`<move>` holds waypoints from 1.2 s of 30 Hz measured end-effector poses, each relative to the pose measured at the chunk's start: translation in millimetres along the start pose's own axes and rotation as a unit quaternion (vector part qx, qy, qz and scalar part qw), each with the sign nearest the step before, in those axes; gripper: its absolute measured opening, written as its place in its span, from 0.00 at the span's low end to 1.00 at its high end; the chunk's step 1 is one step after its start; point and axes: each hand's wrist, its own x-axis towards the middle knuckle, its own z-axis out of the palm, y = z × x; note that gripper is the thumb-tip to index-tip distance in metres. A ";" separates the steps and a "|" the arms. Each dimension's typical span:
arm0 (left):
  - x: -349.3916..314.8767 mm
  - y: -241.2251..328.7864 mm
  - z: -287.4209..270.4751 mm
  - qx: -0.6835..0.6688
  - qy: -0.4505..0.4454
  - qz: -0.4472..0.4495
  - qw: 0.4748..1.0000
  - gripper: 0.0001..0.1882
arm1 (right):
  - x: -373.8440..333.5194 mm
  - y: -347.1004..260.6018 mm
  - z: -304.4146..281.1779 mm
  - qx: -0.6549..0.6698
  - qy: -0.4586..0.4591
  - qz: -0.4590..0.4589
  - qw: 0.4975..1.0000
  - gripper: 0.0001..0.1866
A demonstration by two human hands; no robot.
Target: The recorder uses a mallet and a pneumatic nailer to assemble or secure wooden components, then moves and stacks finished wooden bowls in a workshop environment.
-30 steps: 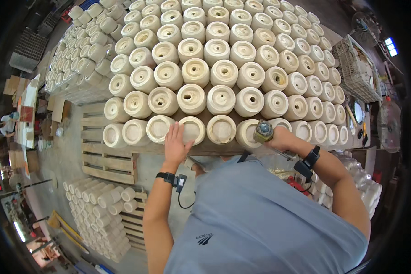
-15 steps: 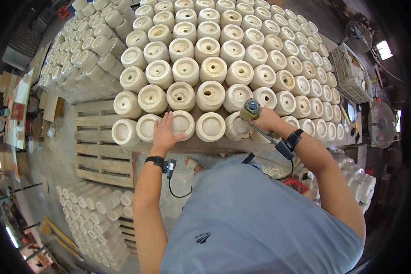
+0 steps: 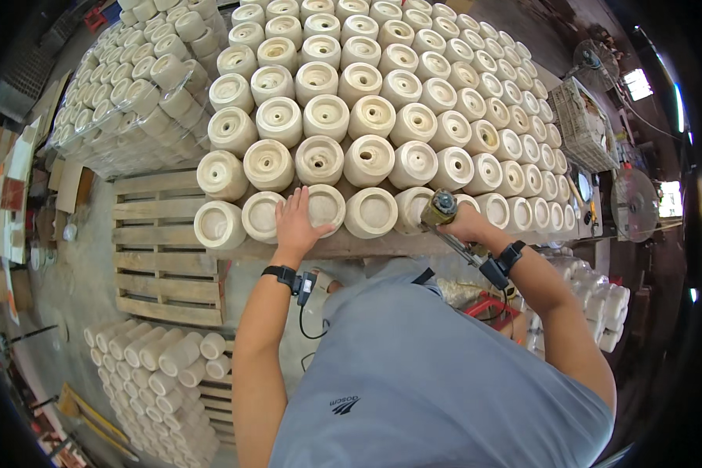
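Rows of cream, round ceramic-looking pots (image 3: 320, 117) cover the table in front of me. Those in the front row have wide, shallow round recesses; many behind have a small hole in the middle. My left hand (image 3: 295, 226) rests with spread fingers over two neighbouring front-row pots, nearest the pot (image 3: 327, 209) under its thumb side. In my right hand (image 3: 468, 224) is a gun-shaped tool (image 3: 443, 204) with a brassy body and a round, dark end. It is over the front row, partly covering the pots there; whether it touches them I cannot tell. Both wrists carry black straps with small devices.
A wooden pallet (image 3: 168, 246) lies on the floor at left. Plastic-wrapped pots (image 3: 125, 101) are stacked beyond it, with more stacked pots (image 3: 148, 382) at the lower left. A grey crate (image 3: 583, 129) and a fan (image 3: 634, 204) stand at right, a red stool (image 3: 491, 306) below the table edge.
The tool in my right hand has come nearer to me and a little to the right over the front row. My left hand stays spread on the pots. The whole view has shifted slightly.
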 end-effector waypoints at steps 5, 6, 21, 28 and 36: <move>1.6 3.1 0.9 0.019 -0.007 -0.013 1.000 0.55 | 1.9 -3.8 3.9 0.028 0.022 0.029 0.999 0.24; 1.3 3.4 0.3 0.010 -0.004 -0.009 1.000 0.55 | 0.0 -8.8 -0.4 0.020 0.004 0.055 0.998 0.24; 10.5 -2.8 -29.5 0.089 -0.104 -0.016 0.990 0.62 | 57.1 -106.8 -5.6 -0.003 -0.003 -0.116 0.993 0.23; 13.9 -6.1 -26.2 0.082 -0.104 -0.005 0.991 0.61 | 61.9 -96.8 -5.8 0.042 -0.022 -0.113 0.993 0.25; 18.5 -5.6 -34.8 0.116 -0.138 0.007 0.984 0.62 | 30.3 -91.1 9.8 -0.005 -0.074 -0.133 0.988 0.25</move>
